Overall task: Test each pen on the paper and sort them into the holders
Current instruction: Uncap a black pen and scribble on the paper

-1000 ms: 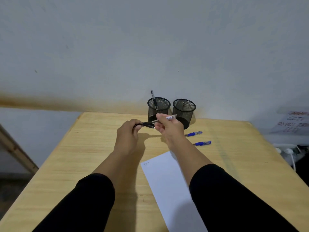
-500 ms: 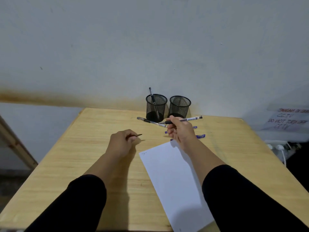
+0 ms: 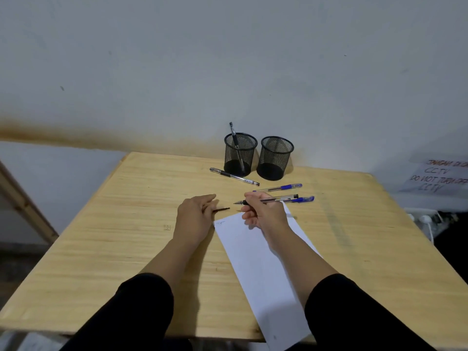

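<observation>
Two hands are working above the wooden table point(image 3: 126, 249): the right hand point(image 3: 263, 214) is gripping an uncapped pen point(image 3: 276, 199) over the paper point(image 3: 263, 274), while the left hand point(image 3: 195, 216) is pinching its black cap point(image 3: 221, 210) just beside the sheet, near two mesh holders point(image 3: 274, 158).

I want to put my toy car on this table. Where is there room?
The left side of the table is bare, from its left edge to the left hand. The right side past the paper is free too. It is crowded at the back, around the two holders and loose pens.
</observation>
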